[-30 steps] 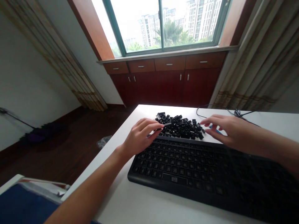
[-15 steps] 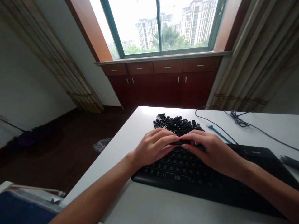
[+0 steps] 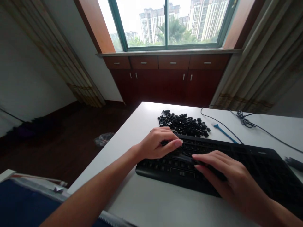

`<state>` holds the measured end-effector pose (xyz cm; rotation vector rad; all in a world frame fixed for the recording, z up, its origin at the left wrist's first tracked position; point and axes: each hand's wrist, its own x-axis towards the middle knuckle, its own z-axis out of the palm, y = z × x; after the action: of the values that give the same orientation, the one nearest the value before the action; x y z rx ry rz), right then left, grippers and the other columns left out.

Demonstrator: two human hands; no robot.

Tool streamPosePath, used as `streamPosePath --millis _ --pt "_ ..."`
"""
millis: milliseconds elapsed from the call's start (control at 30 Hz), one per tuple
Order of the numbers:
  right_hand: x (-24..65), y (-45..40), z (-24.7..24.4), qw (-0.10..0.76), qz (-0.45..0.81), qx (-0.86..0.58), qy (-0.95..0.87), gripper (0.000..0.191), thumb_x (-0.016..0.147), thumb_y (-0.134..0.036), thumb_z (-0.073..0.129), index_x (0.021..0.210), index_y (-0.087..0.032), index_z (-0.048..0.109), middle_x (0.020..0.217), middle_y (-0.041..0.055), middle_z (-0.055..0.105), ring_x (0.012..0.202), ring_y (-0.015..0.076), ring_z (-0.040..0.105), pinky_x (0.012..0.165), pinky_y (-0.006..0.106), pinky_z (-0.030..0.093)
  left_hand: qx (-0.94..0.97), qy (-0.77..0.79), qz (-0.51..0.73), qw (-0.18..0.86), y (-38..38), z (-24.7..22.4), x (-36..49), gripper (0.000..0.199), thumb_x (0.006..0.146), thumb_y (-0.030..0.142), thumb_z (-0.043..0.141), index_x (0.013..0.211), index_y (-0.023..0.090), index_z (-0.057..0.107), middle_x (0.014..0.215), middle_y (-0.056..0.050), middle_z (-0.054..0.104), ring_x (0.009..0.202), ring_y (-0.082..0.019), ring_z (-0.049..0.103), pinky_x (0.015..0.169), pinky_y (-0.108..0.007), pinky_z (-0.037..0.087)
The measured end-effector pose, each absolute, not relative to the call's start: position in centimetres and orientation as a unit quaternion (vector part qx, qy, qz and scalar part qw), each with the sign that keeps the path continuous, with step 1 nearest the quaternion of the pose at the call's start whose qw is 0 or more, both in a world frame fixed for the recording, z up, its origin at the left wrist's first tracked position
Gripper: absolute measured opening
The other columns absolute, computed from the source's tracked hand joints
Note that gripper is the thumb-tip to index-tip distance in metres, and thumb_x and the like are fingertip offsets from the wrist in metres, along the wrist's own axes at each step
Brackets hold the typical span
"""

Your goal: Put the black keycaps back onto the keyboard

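Note:
A black keyboard (image 3: 251, 164) lies on the white table, its left part showing bare key sockets. My left hand (image 3: 159, 143) rests over its upper left part, thumb apart from the curled fingers; what it holds, if anything, is hidden. Lower and to the right, my right hand (image 3: 224, 173) pinches a long black piece (image 3: 182, 157) by its right end, just above the keyboard's lower rows. Behind the keyboard is a heap of loose black keycaps (image 3: 184, 123).
A blue tool (image 3: 224, 133) lies behind the keyboard beside a black cable (image 3: 246, 121). At the right edge is a dark object (image 3: 293, 163). The white table (image 3: 151, 198) has its left edge above a dark floor, where a plastic bag (image 3: 103, 138) lies.
My hands have moved apart. The right hand has come down and nearer with the long black piece; the left has let go of it and its thumb has spread. The view has shifted slightly.

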<state>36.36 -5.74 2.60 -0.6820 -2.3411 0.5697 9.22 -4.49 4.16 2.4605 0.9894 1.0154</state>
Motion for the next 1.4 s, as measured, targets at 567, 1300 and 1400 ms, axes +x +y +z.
streamPosePath --millis 567,1300,1400 --pt "36.0 -6.3 1.9 0.280 0.170 -0.147 -0.933 0.029 0.090 -0.004 0.063 0.118 -0.015 0.063 0.105 0.0087 0.069 0.091 0.0183 0.060 0.077 0.033 0.056 0.923 0.271 0.270 -0.036 -4.6 3.5 9.0 0.031 0.091 0.038 0.059 0.065 0.020 0.055 0.058 0.001 0.055 0.061 -0.015 0.047 0.057 -0.033 0.039" --pt "35.4 -7.1 1.9 0.292 0.063 -0.144 -0.944 0.018 0.089 -0.005 0.063 0.103 -0.013 0.069 0.095 0.0092 0.070 0.080 0.0196 0.062 0.068 0.036 0.053 0.933 0.268 0.237 0.035 -4.8 2.9 9.7 0.030 0.086 0.027 0.059 0.060 0.021 0.044 0.059 0.001 0.052 0.060 -0.015 0.044 0.055 -0.033 0.037" --pt "35.1 -7.3 2.3 0.285 0.073 -0.160 -0.942 0.016 0.090 -0.012 0.064 0.105 -0.015 0.068 0.095 0.0082 0.069 0.080 0.0201 0.062 0.069 0.036 0.053 0.933 0.269 0.238 0.031 -4.9 3.1 9.6 0.030 0.086 0.029 0.059 0.061 0.021 0.043 0.058 0.002 0.051 0.060 -0.015 0.041 0.055 -0.033 0.036"
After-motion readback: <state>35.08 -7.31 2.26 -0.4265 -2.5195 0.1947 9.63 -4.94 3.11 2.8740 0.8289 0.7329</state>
